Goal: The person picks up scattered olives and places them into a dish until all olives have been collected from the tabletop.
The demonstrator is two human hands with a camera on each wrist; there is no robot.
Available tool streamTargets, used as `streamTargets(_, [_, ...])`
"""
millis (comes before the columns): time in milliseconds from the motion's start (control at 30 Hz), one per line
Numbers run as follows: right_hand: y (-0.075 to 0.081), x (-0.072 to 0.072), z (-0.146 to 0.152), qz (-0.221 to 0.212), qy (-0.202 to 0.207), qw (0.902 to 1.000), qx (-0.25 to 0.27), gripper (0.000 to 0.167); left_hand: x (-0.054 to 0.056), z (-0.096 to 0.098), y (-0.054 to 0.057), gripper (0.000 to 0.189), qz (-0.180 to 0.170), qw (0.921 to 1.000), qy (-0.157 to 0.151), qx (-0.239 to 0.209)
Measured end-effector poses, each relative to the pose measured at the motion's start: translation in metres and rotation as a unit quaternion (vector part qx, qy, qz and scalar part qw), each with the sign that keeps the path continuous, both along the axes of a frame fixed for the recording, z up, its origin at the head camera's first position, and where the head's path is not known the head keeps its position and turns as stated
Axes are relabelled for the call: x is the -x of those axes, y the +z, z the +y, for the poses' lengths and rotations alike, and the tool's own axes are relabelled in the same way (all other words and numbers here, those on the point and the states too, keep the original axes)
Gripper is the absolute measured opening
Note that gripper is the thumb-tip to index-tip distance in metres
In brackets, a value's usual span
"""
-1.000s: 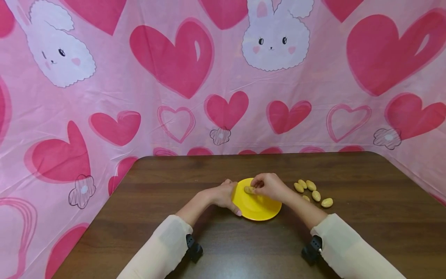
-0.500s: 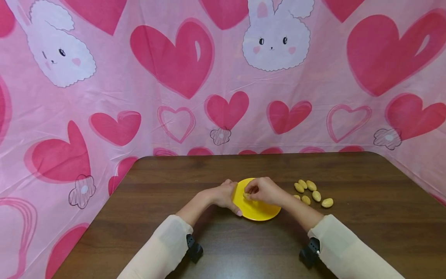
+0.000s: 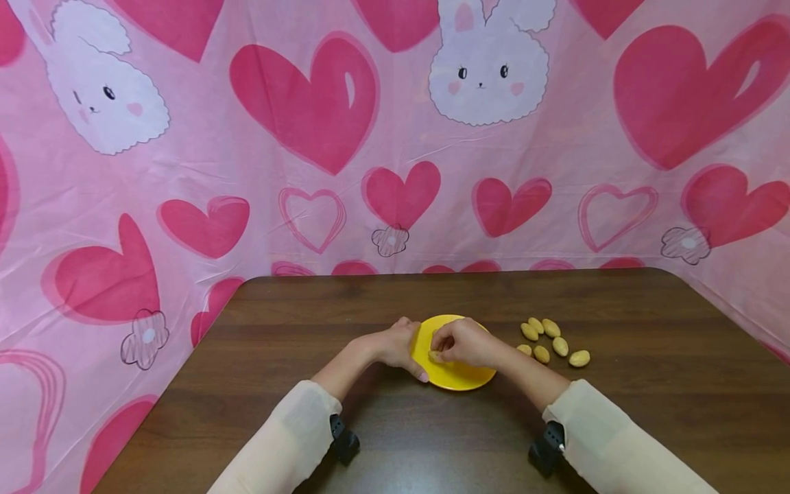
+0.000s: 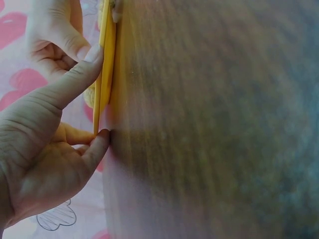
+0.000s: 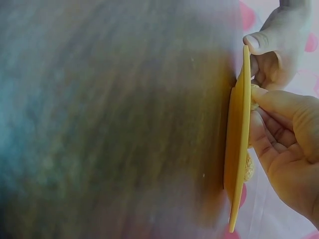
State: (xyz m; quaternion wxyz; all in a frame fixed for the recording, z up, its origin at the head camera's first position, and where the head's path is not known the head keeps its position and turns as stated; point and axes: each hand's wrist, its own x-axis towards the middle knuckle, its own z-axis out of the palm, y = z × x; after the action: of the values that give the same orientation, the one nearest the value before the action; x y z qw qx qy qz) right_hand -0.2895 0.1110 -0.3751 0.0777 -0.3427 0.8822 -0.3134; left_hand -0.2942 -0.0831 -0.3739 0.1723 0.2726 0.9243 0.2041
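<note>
A round yellow plate (image 3: 459, 379) lies on the wooden table. My left hand (image 3: 398, 345) holds its left rim, thumb and fingers on either side of the edge in the left wrist view. Over the plate, my right hand (image 3: 468, 344) pinches a tan, rough-surfaced oval nut (image 3: 435, 357) between thumb and fingers, low at the plate's surface. The right wrist view shows another such nut (image 5: 249, 167) on the plate, below the right hand's fingers. From the head view, the right hand hides part of the plate and whatever lies under it.
Several more tan nuts (image 3: 560, 346) are scattered on the brown table (image 3: 296, 322), right of the plate and partly beside the right forearm. A pink cloth (image 3: 345, 226) with hearts and rabbits hangs behind the table's far edge. Each wrist carries a small black camera.
My right hand has moved slightly toward me and down over the plate with the pinched nut. Nuts behind the right wrist have come into view. The left hand and plate stay in place.
</note>
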Motion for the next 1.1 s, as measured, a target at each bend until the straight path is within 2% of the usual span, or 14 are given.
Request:
streamTargets(767, [-0.0007,-0.0008,-0.0024,-0.001,0.008,0.9999,-0.011,0.009,0.0013,-0.0004,-0.0023,0.083,-0.016,0.9998,0.002,-0.01])
streamTargets(1100, [-0.0004,-0.0006,-0.001,-0.018,-0.002,0.9998,-0.001,0.009,0.0015,-0.0003,-0.0011,0.083,-0.011,0.9999,0.003,-0.007])
